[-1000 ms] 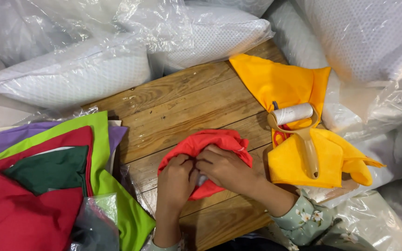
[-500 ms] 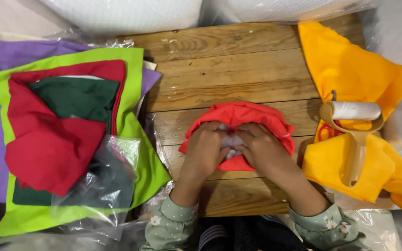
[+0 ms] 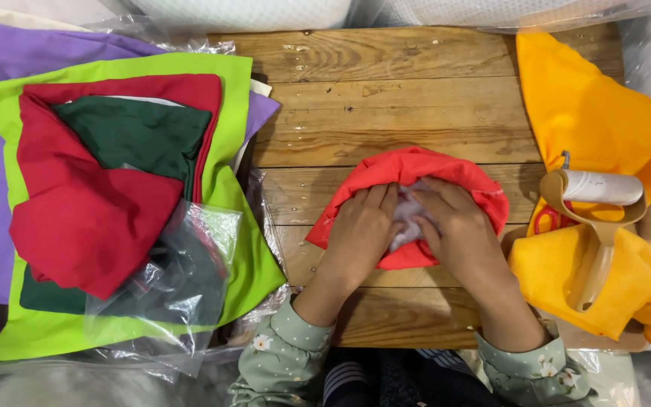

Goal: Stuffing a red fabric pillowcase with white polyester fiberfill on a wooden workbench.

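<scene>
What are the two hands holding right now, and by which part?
Both the left hand and right hand grip the red fabric cover at its open middle, pressing on white stuffing.

Wooden plank surface (image 3: 386,98), brown, worn, pale stains near far edge. Clear plastic-wrapped white pillows (image 3: 242,11) along the far side. Left: stack of felt sheets (image 3: 107,188), purple, lime, red, dark green, with a crumpled clear bag (image 3: 182,279) on top. Right: orange cloths (image 3: 604,113) with a lint roller (image 3: 600,218) lying on them. Even, soft light, no hard shadows.
</scene>
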